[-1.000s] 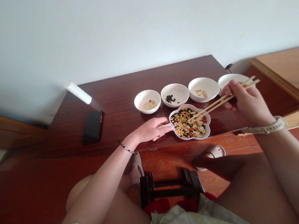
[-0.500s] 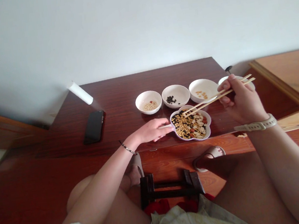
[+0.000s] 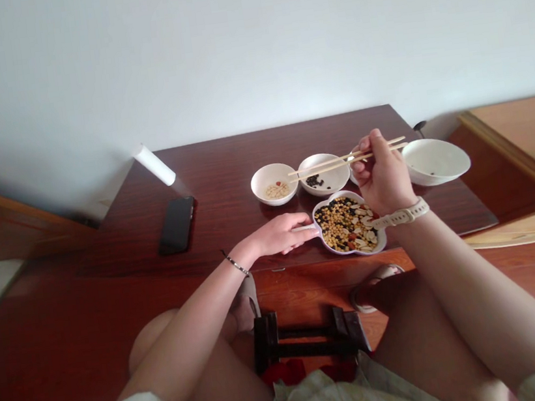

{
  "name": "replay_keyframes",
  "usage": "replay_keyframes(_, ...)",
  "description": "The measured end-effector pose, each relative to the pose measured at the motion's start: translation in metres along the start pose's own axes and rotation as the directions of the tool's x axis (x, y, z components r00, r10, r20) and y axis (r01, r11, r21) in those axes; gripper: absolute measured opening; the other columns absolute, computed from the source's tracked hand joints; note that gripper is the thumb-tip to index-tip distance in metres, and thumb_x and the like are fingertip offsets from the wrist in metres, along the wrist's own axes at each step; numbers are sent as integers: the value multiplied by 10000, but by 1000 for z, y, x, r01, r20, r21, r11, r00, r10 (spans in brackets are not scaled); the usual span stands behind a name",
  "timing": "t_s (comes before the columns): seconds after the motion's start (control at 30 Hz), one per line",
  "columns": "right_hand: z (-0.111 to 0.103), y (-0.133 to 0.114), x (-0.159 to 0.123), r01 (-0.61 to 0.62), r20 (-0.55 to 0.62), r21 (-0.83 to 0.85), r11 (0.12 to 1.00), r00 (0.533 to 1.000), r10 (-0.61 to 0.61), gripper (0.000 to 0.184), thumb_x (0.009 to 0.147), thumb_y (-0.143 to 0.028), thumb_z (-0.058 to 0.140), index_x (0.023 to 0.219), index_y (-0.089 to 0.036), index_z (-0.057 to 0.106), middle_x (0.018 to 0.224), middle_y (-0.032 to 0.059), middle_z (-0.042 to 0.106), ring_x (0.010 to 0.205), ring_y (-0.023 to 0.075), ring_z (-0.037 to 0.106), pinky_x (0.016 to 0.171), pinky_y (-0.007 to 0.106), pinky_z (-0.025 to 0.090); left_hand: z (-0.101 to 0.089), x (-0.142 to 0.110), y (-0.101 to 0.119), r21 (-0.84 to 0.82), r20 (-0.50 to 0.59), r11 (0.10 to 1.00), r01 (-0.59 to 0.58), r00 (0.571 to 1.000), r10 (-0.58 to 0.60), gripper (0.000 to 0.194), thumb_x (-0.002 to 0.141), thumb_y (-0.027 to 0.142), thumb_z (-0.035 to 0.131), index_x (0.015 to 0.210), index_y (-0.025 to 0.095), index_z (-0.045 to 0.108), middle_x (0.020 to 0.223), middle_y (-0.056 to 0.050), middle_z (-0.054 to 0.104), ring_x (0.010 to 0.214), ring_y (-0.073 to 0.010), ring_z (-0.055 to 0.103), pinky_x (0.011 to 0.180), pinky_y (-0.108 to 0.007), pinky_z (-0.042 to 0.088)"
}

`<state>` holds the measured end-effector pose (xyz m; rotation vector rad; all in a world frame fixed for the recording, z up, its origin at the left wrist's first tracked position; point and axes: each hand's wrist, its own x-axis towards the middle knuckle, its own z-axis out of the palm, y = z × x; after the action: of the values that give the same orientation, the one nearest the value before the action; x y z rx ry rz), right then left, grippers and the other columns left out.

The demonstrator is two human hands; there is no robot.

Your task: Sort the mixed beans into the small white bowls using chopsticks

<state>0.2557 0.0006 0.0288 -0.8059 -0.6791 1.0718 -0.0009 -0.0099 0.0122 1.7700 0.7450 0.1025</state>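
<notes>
Head view: right hand (image 3: 385, 175) grips chopsticks (image 3: 325, 170) over the black-bean bowl (image 3: 322, 160), tips near the pale-piece bowl (image 3: 268, 175); can't tell if they pinch anything. Left hand (image 3: 282, 233) pinches the handle of the flower-shaped dish (image 3: 381, 239) at the table's near edge. Risks: watch strap (image 3: 400, 216) snags its rim, tipping it; loose tips drop smooth beans. Dish: white, lilac-edged, well filled with mixed yellow, black, pale, reddish bits.

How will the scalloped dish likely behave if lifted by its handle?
The dish looks moulded, so probably stiff. Likely nose-heavy: the mix sits beyond the handle in the left hand. Pieces look loose, so may spill if tilted.
</notes>
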Motion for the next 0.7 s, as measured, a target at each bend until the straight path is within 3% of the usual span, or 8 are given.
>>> replay_keyframes(0.23, -16, -11, -3, -25, -47, -109, 994, 999, 20, 455, 875, -548, 883, 769, -231, 575, 710, -40, 568, 516, 58, 471, 363, 195, 313, 0, 0, 0, 3, -1, 1000, -6, 1000, 6, 452, 1032, 649, 611, 1058, 198, 624, 787, 20, 603, 526, -85, 529, 478, -228, 393)
replay_keyframes(0.4, -39, -29, -16, -98, -12, -184, 978, 995, 98, 405, 888, -495, 888, 786, -211, 617, 758, -22, 570, 531, 51, 454, 353, 168, 249, 0, 0, 2, 21, -1, 1000, -18, 1000, 18, 445, 1038, 641, 601, 1041, 196, 623, 798, 12, 616, 540, -89, 536, 498, -233, 408)
replay_keyframes(0.57, -63, -40, -26, -223, 58, -314, 923, 966, 253, 388, 916, -501, 861, 803, -191, 657, 768, 1, 548, 545, 57, 429, 392, 178, 264, 2, 0, 4, 31, -6, 999, -8, 1000, 8, 455, 1035, 649, 604, 1045, 195, 624, 783, 18, 607, 529, -89, 534, 484, -229, 397)
replay_keyframes(0.7, -81, -43, -25, -204, 53, -386, 900, 969, 243, 386, 941, -507, 827, 790, -192, 660, 765, 20, 553, 537, 69, 416, 398, 213, 229, 3, 2, 1, 16, -10, 1000, -5, 1000, 5, 453, 1031, 649, 609, 1046, 196, 621, 785, 19, 599, 520, -86, 523, 467, -224, 383)
